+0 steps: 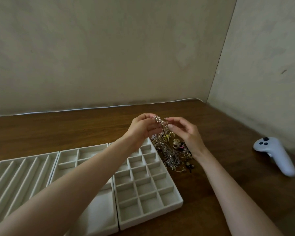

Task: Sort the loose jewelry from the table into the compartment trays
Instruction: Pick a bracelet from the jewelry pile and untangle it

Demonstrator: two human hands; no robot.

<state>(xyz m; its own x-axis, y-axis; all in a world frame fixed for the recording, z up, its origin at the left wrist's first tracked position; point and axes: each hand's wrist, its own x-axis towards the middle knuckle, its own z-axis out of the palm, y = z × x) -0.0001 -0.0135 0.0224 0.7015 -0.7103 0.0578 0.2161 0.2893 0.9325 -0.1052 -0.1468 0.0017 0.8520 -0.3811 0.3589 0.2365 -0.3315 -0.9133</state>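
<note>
Both hands are raised above the far part of the wooden table [228, 193], close together, with a beaded chain [157, 120] between them. The left hand [141, 128] grips one end of the beaded chain with curled fingers and thumb. The right hand [186, 133] pinches the chain's other end between forefinger and thumb, its remaining fingers loosely bent. Below the hands a thin length of the chain hangs down toward the jewelry pile [174, 152], and whether it is tangled in the pile cannot be told. The pile is a heap of chains, rings and small dark pieces, lying on the table just beside the far right corner of the grid tray [169, 207]. That tray is split into many small square compartments. The middle tray [66, 165], with fewer and larger compartments, sits touching its left side, partly hidden by the left forearm. The slot tray [0, 169], with long narrow channels, sits against the left of the middle one. No jewelry shows in any visible compartment. A pale game controller [274, 155] lies on the table well to the right, near the wall [109, 57].
</note>
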